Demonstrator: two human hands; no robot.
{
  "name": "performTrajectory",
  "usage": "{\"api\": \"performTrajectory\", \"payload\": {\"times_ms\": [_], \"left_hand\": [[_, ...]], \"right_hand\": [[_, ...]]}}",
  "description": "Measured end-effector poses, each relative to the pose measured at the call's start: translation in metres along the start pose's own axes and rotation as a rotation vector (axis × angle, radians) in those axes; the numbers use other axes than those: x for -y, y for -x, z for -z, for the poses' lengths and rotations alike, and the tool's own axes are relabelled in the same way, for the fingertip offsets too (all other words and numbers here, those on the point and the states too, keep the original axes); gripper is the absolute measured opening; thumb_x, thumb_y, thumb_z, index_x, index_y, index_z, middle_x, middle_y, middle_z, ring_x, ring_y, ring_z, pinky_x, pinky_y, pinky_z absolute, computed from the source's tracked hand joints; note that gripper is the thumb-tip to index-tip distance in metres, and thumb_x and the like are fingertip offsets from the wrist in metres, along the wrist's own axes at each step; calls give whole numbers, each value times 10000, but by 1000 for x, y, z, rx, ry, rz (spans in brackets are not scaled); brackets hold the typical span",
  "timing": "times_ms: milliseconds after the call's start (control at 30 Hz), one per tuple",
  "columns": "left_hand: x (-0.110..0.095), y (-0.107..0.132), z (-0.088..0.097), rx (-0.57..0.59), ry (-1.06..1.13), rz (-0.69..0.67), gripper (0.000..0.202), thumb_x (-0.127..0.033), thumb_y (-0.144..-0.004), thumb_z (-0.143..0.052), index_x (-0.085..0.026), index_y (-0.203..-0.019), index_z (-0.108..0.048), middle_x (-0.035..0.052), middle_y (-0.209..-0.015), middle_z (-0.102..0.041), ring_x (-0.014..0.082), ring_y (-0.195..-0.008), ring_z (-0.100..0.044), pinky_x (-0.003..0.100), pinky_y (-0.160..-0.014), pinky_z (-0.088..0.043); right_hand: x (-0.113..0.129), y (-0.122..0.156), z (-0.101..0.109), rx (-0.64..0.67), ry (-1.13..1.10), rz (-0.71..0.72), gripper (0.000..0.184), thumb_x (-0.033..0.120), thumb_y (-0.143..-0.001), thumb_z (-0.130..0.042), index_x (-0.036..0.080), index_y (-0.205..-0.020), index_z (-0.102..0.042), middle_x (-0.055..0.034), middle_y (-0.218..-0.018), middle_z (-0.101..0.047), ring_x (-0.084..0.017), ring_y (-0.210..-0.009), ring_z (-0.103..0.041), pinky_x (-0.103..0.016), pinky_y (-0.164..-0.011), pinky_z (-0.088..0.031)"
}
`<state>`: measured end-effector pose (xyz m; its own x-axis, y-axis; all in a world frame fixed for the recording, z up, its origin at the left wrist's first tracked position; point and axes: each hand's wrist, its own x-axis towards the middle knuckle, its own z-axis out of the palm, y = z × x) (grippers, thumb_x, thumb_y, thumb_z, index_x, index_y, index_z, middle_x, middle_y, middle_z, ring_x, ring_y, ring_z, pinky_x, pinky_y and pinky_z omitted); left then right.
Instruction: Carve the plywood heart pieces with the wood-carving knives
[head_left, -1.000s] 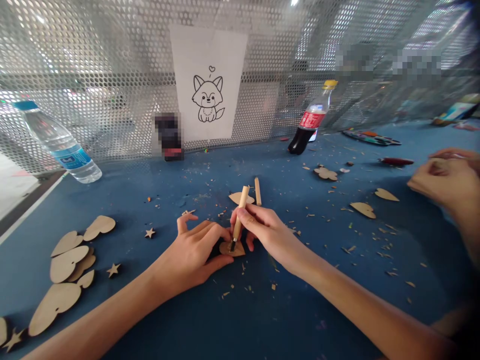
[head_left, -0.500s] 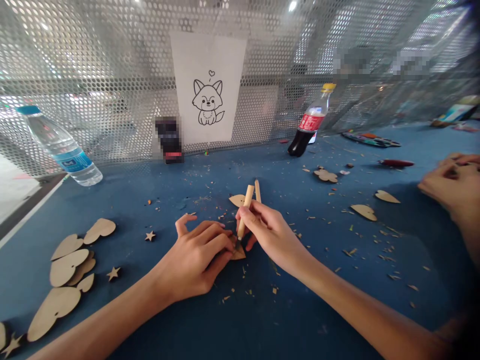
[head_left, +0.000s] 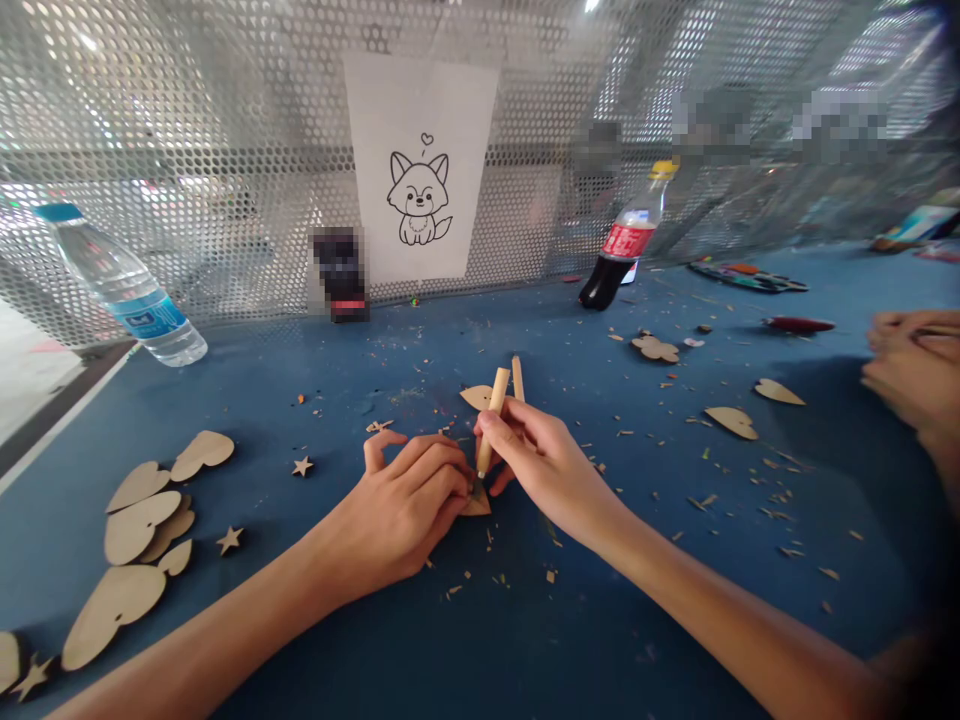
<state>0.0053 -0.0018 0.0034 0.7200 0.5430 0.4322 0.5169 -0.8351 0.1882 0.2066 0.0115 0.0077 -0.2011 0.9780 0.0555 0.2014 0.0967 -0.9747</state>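
Carving knife (head_left: 493, 420) clenched in right fingers (head_left: 510, 425), left fingers (head_left: 431, 470) pinning wooden heart (head_left: 477, 507) among shavings (head_left: 551, 576)

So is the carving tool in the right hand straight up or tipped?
Tipped. The carving tool leans in the right hand, handle slanting up, tip down at the wooden piece.

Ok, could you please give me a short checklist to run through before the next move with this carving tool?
Left hand pins the small wooden cutout to the blue work surface: ok.
Right hand grips the wood-handled carving tool: ok.
Blade seated on the cutout: cannot tell, fingers partly hide it.
Left fingertips clear of the blade: not ok, they sit very close to it.
Another person's hands away from the work: ok, they are off to the right.
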Motion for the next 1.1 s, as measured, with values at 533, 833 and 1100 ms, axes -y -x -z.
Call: {"api": "performTrajectory", "payload": {"times_ms": [533, 833, 1100], "left_hand": [[-4, -1, 6, 11, 126, 130, 48, -237, -930, -598, -247, -974, -581, -5, -1066, -694, 238, -1129, -599, 487, -1063, -174], [-1, 1, 3, -31, 177, 156, 71, -203, -898, -626, -240, -854, -584, -38, -1095, -695, 230, -1157, -586, 478, -1042, -147], [-6, -5, 10, 52, 145, 172, 98, -164, -932, -568, -223, -854, -574, -19, -1130, -661, 222, -1124, -582, 500, -1037, -177]], "right_hand": [[-2, 0, 0, 7, -8, 25, 399, 593, -955, -500, 200, -935, -561, -4, -753, -517, -147, -646, -580, -247, -506, -553], [-1, 2, -1, 18, -10, 33, 397, 588, -968, -487, 198, -916, -545, 1, -742, -509, -133, -622, -545, -236, -485, -531], [-1, 1, -2, 7, -13, 49, 381, 565, -973, -490, 195, -904, -550, 7, -726, -512, -127, -616, -559, -221, -478, -536]]}}
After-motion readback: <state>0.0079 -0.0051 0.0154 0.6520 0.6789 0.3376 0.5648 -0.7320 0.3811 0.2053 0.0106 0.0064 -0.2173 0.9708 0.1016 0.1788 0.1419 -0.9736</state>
